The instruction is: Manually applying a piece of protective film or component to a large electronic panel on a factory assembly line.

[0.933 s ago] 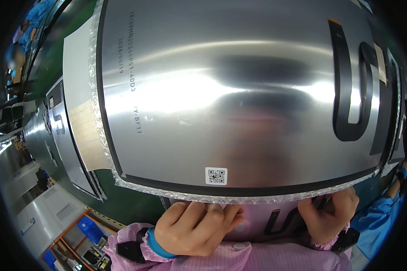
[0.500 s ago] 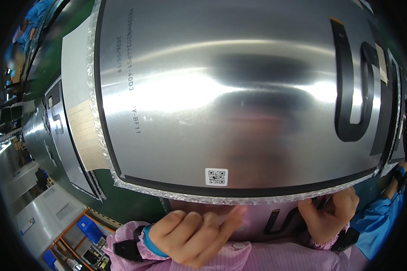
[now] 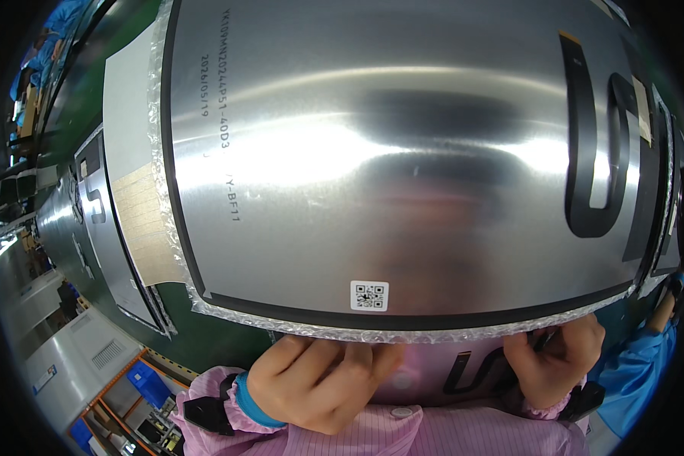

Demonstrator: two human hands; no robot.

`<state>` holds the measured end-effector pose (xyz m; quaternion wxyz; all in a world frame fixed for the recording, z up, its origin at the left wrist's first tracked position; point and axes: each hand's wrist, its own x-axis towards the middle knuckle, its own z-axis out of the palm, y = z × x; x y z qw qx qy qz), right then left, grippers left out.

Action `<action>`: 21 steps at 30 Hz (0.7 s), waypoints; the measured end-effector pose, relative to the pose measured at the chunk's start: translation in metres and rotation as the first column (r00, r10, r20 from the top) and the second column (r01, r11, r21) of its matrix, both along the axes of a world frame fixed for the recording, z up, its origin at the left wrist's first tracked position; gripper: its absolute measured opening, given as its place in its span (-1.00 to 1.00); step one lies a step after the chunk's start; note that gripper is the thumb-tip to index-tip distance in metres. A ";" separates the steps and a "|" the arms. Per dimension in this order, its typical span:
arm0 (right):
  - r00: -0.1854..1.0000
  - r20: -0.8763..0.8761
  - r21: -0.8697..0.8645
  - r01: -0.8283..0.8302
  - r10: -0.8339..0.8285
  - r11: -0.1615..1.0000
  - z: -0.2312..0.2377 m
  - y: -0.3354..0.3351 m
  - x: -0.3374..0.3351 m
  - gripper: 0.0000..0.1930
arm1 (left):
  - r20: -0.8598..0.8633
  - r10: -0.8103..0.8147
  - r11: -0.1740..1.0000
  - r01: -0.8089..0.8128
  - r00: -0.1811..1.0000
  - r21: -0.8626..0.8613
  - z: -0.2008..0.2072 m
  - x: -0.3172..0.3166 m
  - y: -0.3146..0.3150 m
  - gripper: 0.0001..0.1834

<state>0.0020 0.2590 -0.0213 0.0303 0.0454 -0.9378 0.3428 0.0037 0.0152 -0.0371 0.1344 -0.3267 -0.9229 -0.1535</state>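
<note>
A large shiny metal panel (image 3: pixel 433 251) with a black border lies in front of me on bubble wrap (image 3: pixel 334 333) that sticks out along its near and left edges. A square coded label (image 3: pixel 369 296) sits near its front edge, and a flat black cable (image 3: pixel 584 152) runs along its right part. My left hand (image 3: pixel 323 380) is curled at the near edge, its fingertips hidden by the wrap. At the same edge, further right, my right hand (image 3: pixel 558 357) is closed too, with its fingertips out of sight. What either hand grips is hidden.
Beside the panel on the left lies a cream sheet (image 3: pixel 129 99). Another panel (image 3: pixel 112 235) rests beyond it on the green surface (image 3: pixel 205 330). A blue sleeve (image 3: pixel 646 365) of another person shows at right. An orange rack with a blue bin (image 3: pixel 149 384) stands lower left.
My left hand has moved up to the wrapped near edge, its extended finger now curled in. The metal panel has shifted slightly up and right. My right hand stays at its place.
</note>
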 end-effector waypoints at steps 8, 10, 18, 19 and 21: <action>0.993 0.113 -0.233 0.008 0.019 0.972 0.011 0.000 -0.004 -0.76 | 0.012 -0.025 0.999 0.025 1.000 -0.026 0.002 -0.001 0.000 -0.82; 0.992 0.125 -0.243 0.020 0.010 0.970 0.010 0.000 -0.003 -0.76 | 0.014 -0.030 0.999 0.030 0.999 -0.021 0.001 -0.001 0.000 -0.82; 0.997 0.058 -0.090 0.064 -0.059 0.994 0.011 -0.003 0.000 -0.76 | 0.010 -0.078 0.997 0.078 0.997 -0.014 0.000 -0.002 0.001 -0.85; 0.997 0.052 -0.077 0.061 -0.057 0.995 0.011 -0.002 0.000 -0.77 | 0.009 -0.079 0.997 0.079 0.997 -0.012 0.001 -0.002 0.002 -0.85; 0.997 0.047 -0.062 0.057 -0.054 0.996 0.010 -0.001 -0.001 -0.77 | 0.012 -0.096 0.995 0.096 0.995 -0.033 0.000 -0.002 0.002 -0.84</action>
